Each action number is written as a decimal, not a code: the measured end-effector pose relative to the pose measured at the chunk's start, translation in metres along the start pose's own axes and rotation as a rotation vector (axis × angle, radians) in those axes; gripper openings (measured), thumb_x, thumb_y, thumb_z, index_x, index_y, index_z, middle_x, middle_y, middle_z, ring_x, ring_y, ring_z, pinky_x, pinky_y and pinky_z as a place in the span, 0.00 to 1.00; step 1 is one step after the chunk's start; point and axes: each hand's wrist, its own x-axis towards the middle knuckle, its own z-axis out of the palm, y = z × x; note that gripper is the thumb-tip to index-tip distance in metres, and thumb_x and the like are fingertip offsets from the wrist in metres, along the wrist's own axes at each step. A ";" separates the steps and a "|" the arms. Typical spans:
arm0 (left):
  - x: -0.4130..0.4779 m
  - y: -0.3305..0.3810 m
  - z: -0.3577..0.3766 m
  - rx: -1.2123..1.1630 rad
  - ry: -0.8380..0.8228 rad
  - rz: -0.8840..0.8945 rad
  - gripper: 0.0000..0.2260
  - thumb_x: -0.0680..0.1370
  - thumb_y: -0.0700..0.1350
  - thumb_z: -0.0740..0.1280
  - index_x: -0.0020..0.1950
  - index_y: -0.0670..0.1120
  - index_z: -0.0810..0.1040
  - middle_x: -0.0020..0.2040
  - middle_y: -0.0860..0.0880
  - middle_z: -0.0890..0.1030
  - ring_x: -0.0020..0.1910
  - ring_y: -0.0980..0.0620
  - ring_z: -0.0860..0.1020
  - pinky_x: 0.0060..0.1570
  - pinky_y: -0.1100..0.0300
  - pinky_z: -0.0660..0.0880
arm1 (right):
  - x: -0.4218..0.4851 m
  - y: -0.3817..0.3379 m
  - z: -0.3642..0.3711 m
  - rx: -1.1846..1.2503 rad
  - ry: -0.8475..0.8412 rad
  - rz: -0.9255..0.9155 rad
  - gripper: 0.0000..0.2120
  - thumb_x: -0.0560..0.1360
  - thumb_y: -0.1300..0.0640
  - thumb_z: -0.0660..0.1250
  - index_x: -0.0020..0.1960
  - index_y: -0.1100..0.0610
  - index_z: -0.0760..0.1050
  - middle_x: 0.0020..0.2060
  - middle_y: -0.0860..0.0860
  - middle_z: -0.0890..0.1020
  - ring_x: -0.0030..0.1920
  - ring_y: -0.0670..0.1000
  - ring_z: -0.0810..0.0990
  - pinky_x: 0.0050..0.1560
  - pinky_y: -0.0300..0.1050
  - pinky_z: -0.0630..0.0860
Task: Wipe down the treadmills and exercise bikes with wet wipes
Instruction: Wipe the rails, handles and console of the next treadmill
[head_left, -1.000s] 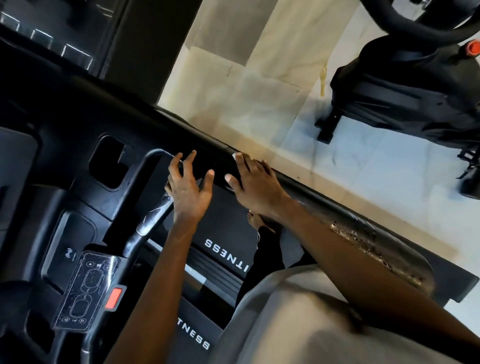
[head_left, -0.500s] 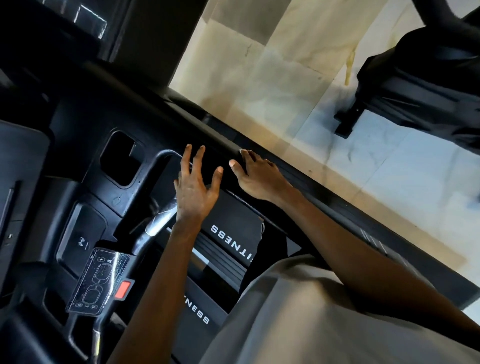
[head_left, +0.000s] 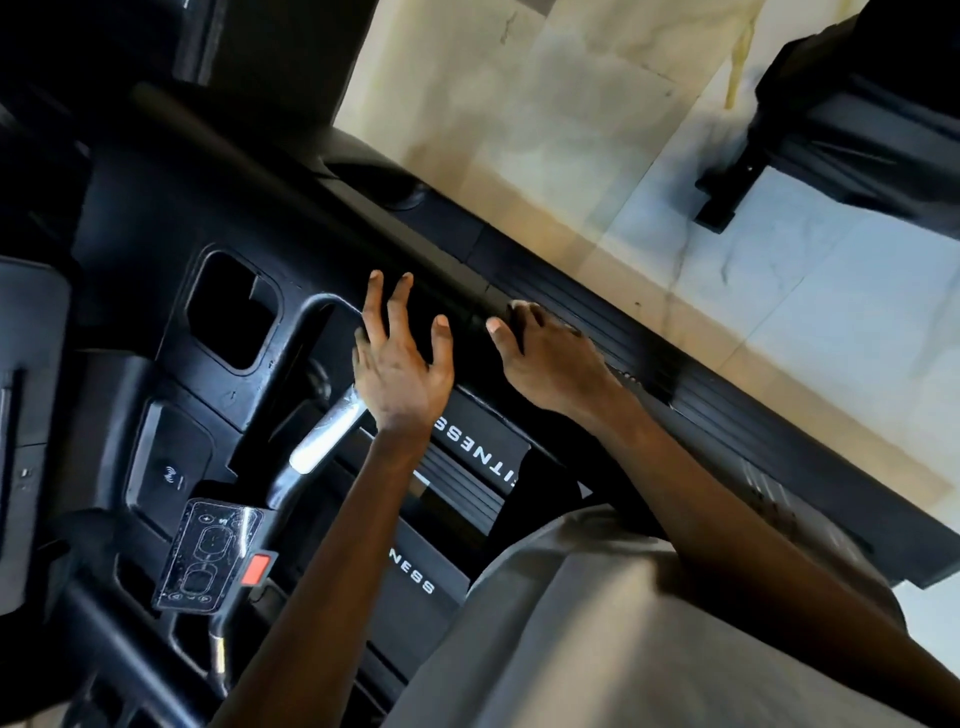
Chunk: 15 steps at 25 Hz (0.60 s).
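Note:
I look down on a black treadmill console with its right handrail running toward the lower right. My right hand lies on that rail, fingers curled over it. A small white edge, apparently the wet wipe, shows under its fingertips; the rest of it is hidden. My left hand hovers with fingers spread and holds nothing. It sits just left of the right hand, above the curved handlebar with the silver grip.
A small control panel with a red button sits at lower left, and a cup recess lies left of my hands. Another black machine stands on the pale tiled floor at upper right.
My right hand has slid up along the handrail toward the console. My left hand has lifted and spread its fingers. The view has swung left, pushing the other machine toward the edge.

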 end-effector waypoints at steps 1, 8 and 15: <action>0.000 0.000 0.000 -0.002 0.001 -0.001 0.27 0.82 0.61 0.56 0.77 0.50 0.67 0.80 0.49 0.61 0.62 0.38 0.76 0.57 0.42 0.75 | -0.010 0.004 0.001 0.023 0.014 -0.006 0.32 0.83 0.37 0.45 0.80 0.56 0.56 0.78 0.55 0.64 0.75 0.57 0.65 0.74 0.55 0.60; 0.000 0.001 0.001 0.004 -0.004 -0.017 0.27 0.82 0.61 0.55 0.78 0.51 0.65 0.81 0.50 0.60 0.66 0.38 0.74 0.61 0.41 0.73 | -0.065 0.033 0.004 -0.113 0.070 -0.044 0.33 0.83 0.37 0.47 0.80 0.57 0.52 0.78 0.56 0.63 0.76 0.56 0.65 0.75 0.55 0.60; -0.001 -0.001 -0.007 -0.023 -0.064 0.004 0.28 0.82 0.63 0.54 0.80 0.53 0.62 0.82 0.52 0.55 0.68 0.35 0.72 0.63 0.39 0.72 | -0.081 0.024 0.032 -0.203 0.121 -0.273 0.36 0.83 0.37 0.48 0.82 0.58 0.43 0.82 0.56 0.45 0.81 0.54 0.43 0.80 0.54 0.46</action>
